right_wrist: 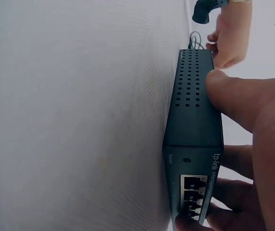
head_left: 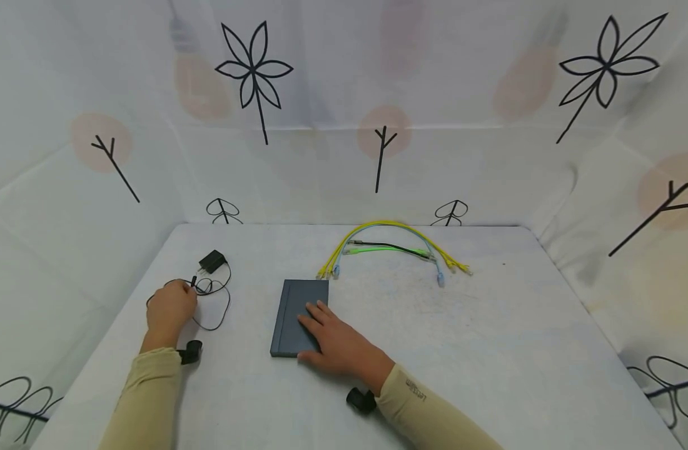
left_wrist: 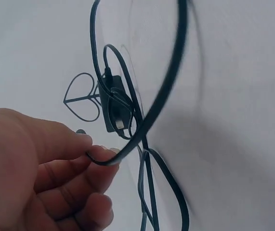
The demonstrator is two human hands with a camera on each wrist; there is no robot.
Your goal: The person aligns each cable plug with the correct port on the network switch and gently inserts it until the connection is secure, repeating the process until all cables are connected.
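My left hand (head_left: 171,306) pinches the thin black cord (left_wrist: 163,84) between thumb and fingers, near its plug end (head_left: 194,281). The cord loops over the table and runs to a black power adapter (head_left: 212,261), lying just beyond that hand. My right hand (head_left: 344,344) rests on a dark tp-link network switch (head_left: 299,300), its fingers spread over the top and the thumb at the near edge. In the right wrist view, the network switch (right_wrist: 193,127) shows a vented side and a row of ports; a fingertip partly covers the lowest port.
Behind the switch lie curved network cables: yellow (head_left: 386,222), light blue (head_left: 440,278), green (head_left: 366,250) and black (head_left: 386,244). The white table (head_left: 490,350) meets patterned cloth walls (head_left: 333,169) at the back and sides. Each wrist carries a small black camera (head_left: 192,351).
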